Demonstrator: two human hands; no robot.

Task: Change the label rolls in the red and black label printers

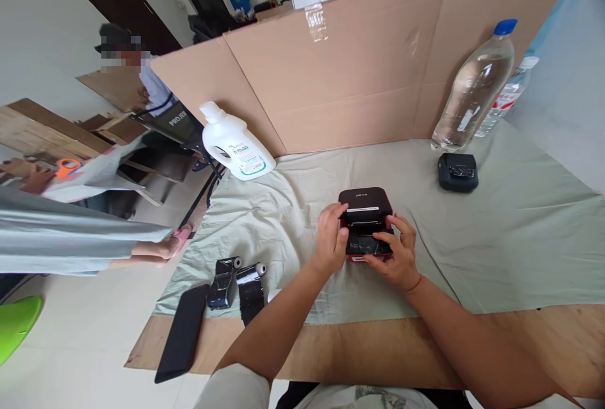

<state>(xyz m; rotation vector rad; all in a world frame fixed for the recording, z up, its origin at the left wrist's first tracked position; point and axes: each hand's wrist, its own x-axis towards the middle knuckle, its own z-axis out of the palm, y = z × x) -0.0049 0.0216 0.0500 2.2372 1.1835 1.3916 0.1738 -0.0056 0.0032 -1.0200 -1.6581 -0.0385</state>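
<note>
A small black and red label printer (365, 215) sits on the pale green cloth (496, 251) in the middle of the table, its lid raised at the back. My left hand (331, 239) grips its left side. My right hand (398, 254) holds its front right corner, fingers resting on the dark, shiny roll area inside. Two paper rolls in black wrap (236, 286) lie on the cloth to the left, apart from both hands.
A second black printer (457, 172) lies at the back right by two clear water bottles (475, 91). A white jug (235, 143) stands back left. A cardboard screen (340, 75) walls the far side. A black phone (183, 332) lies front left. Another person sits at left.
</note>
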